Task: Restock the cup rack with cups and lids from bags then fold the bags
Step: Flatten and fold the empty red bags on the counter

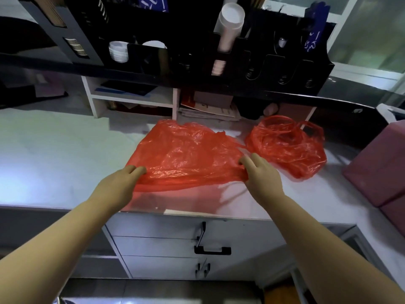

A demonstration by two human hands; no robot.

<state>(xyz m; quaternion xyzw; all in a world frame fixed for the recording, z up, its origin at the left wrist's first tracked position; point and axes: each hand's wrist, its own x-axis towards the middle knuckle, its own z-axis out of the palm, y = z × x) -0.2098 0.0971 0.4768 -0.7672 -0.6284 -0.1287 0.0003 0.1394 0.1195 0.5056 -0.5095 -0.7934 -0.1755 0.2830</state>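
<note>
A flat, crinkled red plastic bag [184, 150] lies spread on the white counter [54, 154]. My left hand [118, 185] grips its near left corner and my right hand [260, 172] pinches its near right edge, lifting that edge slightly off the counter. A second red bag [287, 145] sits crumpled to the right, untouched. Above, the black cup rack [197, 47] holds a white cup stack [230, 25] and white lids [118, 51].
A pink box [377, 170] stands at the right end of the counter. A white shelf unit [131, 99] with papers sits at the back under the rack. Drawers with black handles [210, 249] lie below the counter's front edge.
</note>
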